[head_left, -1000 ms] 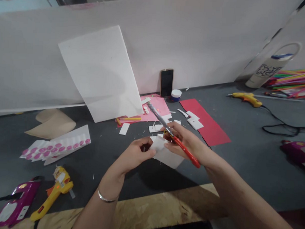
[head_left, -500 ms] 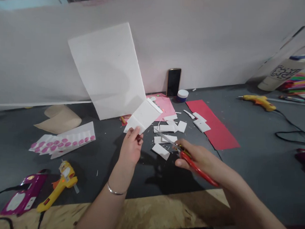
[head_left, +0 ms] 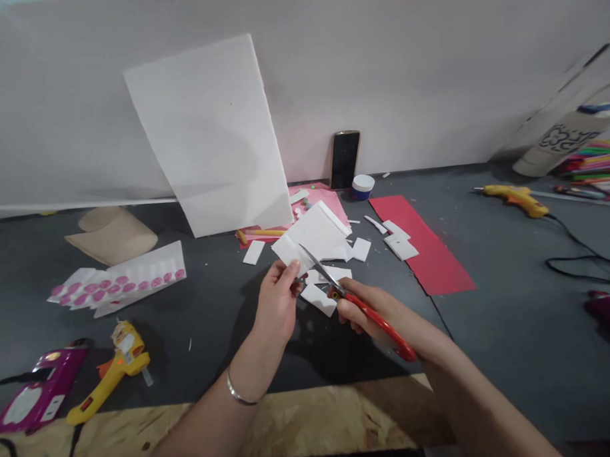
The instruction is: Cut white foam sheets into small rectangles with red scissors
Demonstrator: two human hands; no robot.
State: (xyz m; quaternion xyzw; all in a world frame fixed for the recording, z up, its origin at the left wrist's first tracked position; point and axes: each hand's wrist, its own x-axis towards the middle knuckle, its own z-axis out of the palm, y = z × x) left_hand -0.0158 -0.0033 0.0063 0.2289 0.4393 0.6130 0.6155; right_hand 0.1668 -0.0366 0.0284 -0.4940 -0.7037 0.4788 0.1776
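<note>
Grey table (head_left: 501, 329) below, the left hand (head_left: 277, 301) pinches a white foam piece (head_left: 317, 232) by its near corner, lifted over white offcuts (head_left: 320, 300); the right hand (head_left: 369, 312) grips red scissors (head_left: 350, 302), blades parted at that corner. Cutting seems in hand; closing cleanly needs the piece steady.

scissors (head_left: 333, 292) right of foam piece (head_left: 317, 232) | phone (head_left: 345, 159) against wall (head_left: 440, 73), left of jar (head_left: 362, 186) | glue gun (head_left: 110, 374) front-left

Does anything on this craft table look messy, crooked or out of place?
Mostly clutter: white offcuts lie scattered on the grey table beneath the scissors in the right hand and the white piece in the left hand. A yellow glue gun lies on its side at the near left.
</note>
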